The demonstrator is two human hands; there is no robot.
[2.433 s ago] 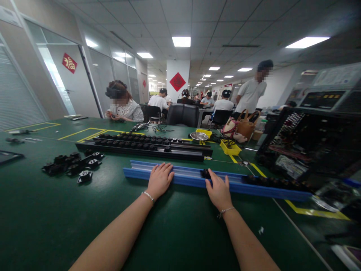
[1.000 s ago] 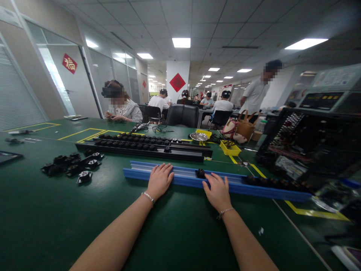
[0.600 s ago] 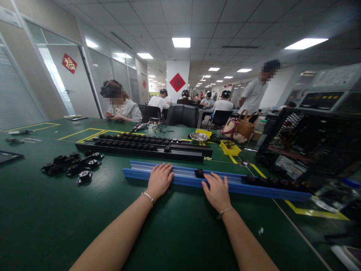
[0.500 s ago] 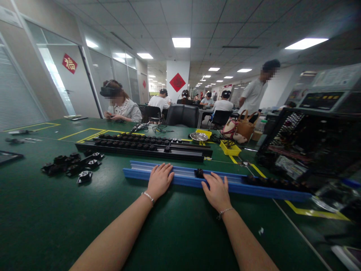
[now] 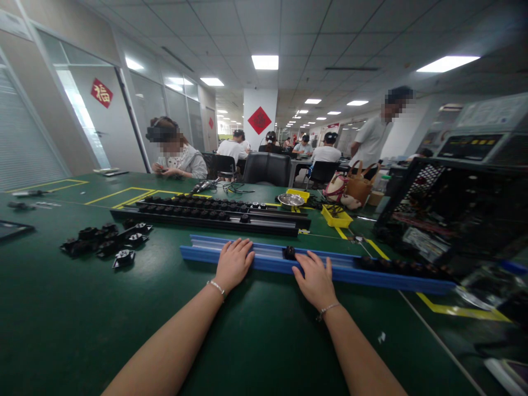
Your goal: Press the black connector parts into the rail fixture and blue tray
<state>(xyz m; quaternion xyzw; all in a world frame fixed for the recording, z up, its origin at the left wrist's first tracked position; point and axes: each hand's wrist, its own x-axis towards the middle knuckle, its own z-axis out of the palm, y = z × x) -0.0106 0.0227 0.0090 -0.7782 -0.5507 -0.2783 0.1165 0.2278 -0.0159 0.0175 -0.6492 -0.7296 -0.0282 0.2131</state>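
Observation:
A long blue channel rail (image 5: pixel 268 263) lies across the table in front of me. My left hand (image 5: pixel 234 267) rests over its near edge, fingers stretched out and lying on the rail. My right hand (image 5: pixel 315 278) is over the rail further right with its fingers apart. Its index fingertip touches, or nearly touches, a small black module (image 5: pixel 290 252) sitting in the channel; the exact contact is too small to tell. At the rail's right end several black modules (image 5: pixel 400 266) sit in a row.
Black rails (image 5: pixel 198 219) filled with modules lie beyond the blue one. Loose black modules (image 5: pixel 94 236) are grouped at left. A metal bowl (image 5: pixel 291 199) and a yellow tray (image 5: pixel 337 218) stand further back. An open computer case (image 5: pixel 457 203) is at right. A person (image 5: pixel 179 159) sits across the table.
The small black module has shifted slightly left along the channel, and my right hand has moved slightly left with it. My left hand and the blue rail stay where they were.

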